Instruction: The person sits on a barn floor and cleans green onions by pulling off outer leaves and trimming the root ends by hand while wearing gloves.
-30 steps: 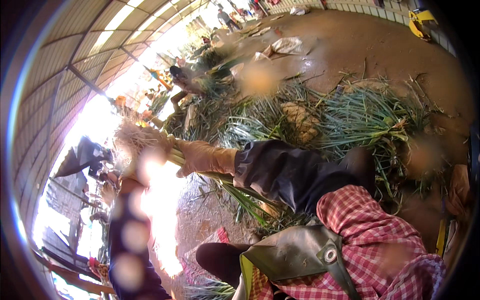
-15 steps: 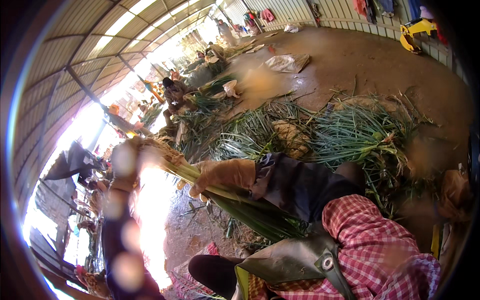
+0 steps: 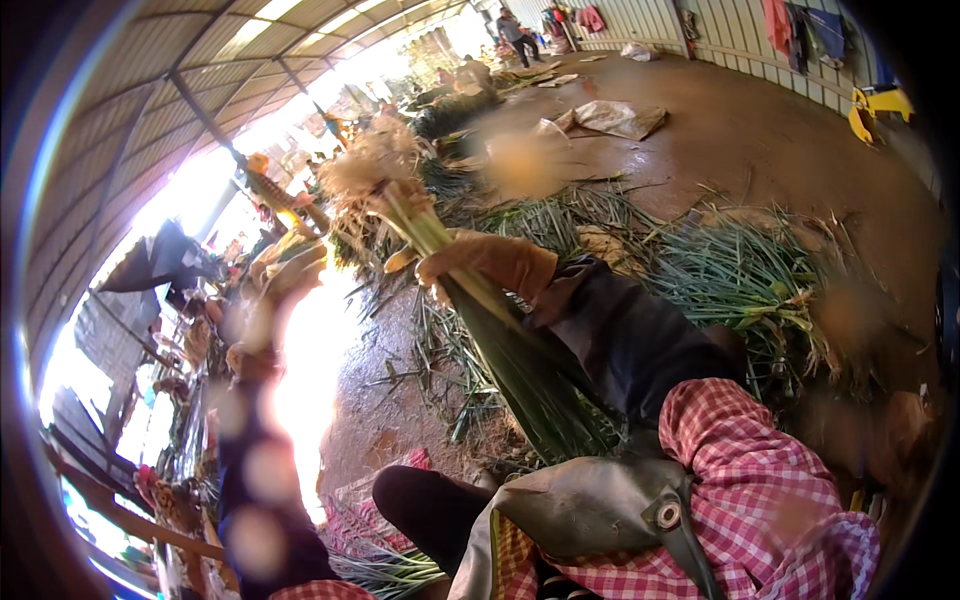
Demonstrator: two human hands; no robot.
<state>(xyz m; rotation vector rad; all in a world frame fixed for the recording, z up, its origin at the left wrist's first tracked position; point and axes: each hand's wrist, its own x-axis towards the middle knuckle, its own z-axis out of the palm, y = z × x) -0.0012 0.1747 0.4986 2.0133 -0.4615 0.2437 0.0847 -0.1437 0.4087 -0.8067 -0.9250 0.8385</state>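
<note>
My right hand (image 3: 490, 262), in a tan work glove, is wrapped round a bunch of long green onions (image 3: 525, 370). The bushy pale roots (image 3: 375, 165) point up and away. The dark green leaves slant down toward my lap. My left hand (image 3: 285, 275), also gloved, is raised to the left of the roots and apart from them. Its fingers look stretched out, though glare and lens spots blur them. Nothing shows in that hand.
A heap of green onions (image 3: 750, 270) lies on the wet floor at right, with loose leaves (image 3: 580, 210) beyond. More leaves (image 3: 390, 570) lie on a pink woven sack (image 3: 380, 500) by my knee. Farther off are a pale sack (image 3: 620, 118), a standing person (image 3: 517, 38) and hanging clothes (image 3: 825, 35).
My left hand has come away from the root end. The bunch in my right hand has swung more upright, its roots now in plain sight. The view has shifted a little.
</note>
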